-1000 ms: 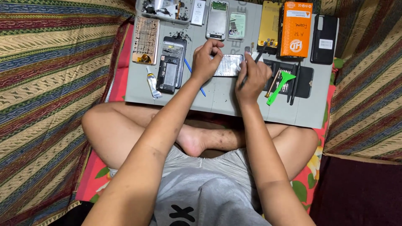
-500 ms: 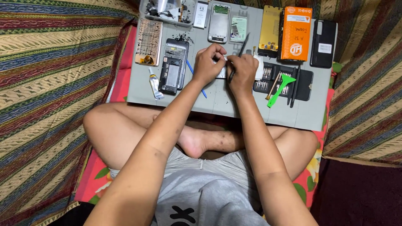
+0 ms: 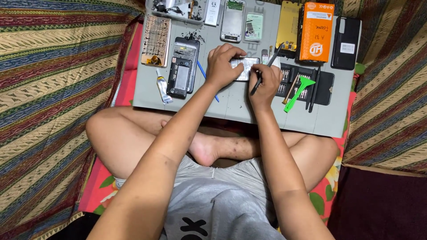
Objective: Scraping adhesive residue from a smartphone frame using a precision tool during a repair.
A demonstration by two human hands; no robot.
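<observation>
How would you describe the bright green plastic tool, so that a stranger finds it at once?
Start at the grey work mat on the person's lap and move toward its right side, to the black tray of screwdriver bits. The bright green plastic pry tool lies slanted across that tray, just right of the right hand. Nothing else there is green.

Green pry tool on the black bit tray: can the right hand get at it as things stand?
Probably yes. The green pry tool lies uncovered just right of the right hand, nothing between them. But that hand already holds a thin black tool, so it must free itself first.
</observation>
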